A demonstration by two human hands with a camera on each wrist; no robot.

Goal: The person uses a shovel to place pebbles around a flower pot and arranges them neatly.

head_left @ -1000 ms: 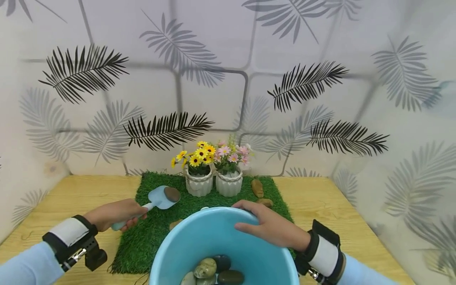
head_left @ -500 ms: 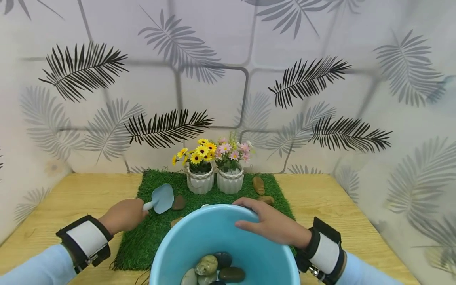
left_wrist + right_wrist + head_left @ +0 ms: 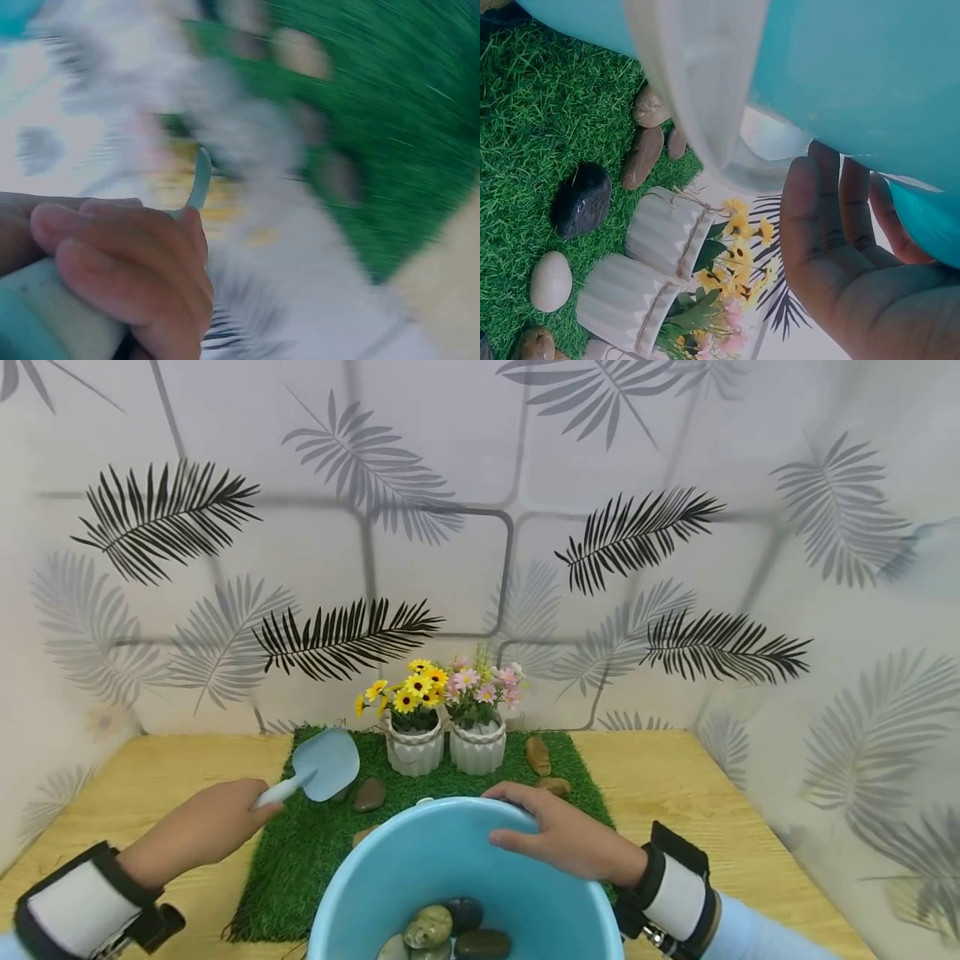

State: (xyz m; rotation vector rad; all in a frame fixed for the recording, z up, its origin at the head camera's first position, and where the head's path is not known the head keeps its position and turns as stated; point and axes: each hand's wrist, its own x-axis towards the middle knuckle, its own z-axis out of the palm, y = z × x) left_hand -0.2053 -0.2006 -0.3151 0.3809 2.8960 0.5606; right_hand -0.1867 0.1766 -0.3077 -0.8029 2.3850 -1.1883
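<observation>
My left hand grips the handle of a light blue hand trowel at the left of the head view. The trowel's blade is raised over the grass mat, with no stone on its visible face. In the left wrist view my curled fingers wrap the handle, though the background is blurred. A brown stone lies right of the blade; a darker stone is partly hidden under it. My right hand holds the rim of a blue bucket, thumb inside, fingers outside. Several smooth stones lie in the bucket.
A green grass mat covers the middle of the wooden table. Two white pots of yellow and pink flowers stand at its back. Tan stones lie right of them. A dark stone and a white stone are behind the bucket.
The trowel has moved left and back toward me, away from the brown stone that overlapped its blade earlier. That stone now lies on the grass. My right hand stays on the bucket rim.
</observation>
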